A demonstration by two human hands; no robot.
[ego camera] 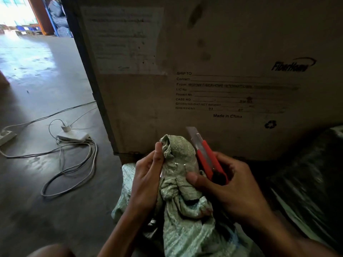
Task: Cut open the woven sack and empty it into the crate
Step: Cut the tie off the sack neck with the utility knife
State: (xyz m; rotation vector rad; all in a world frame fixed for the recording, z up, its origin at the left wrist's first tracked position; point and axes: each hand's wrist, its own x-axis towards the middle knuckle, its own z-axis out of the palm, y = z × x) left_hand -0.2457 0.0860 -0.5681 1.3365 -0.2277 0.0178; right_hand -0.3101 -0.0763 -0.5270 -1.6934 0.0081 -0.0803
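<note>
A pale green woven sack [182, 227] stands on the floor in front of me, its bunched neck wrapped in clear tape. My left hand [148, 175] pinches the left side of the neck near its top. My right hand [233, 184] grips a red utility knife [209, 160] with its blade pushed out, pointing up and away beside the neck. The right thumb presses on the taped fabric. The blade stands clear of the sack. No crate is in sight.
A big cardboard shipping box [213, 80] rises directly behind the sack. On the concrete floor to the left lie a white power strip [73, 135] and looping grey cables [74, 167]. Dark plastic wrapping [311, 173] sits at the right.
</note>
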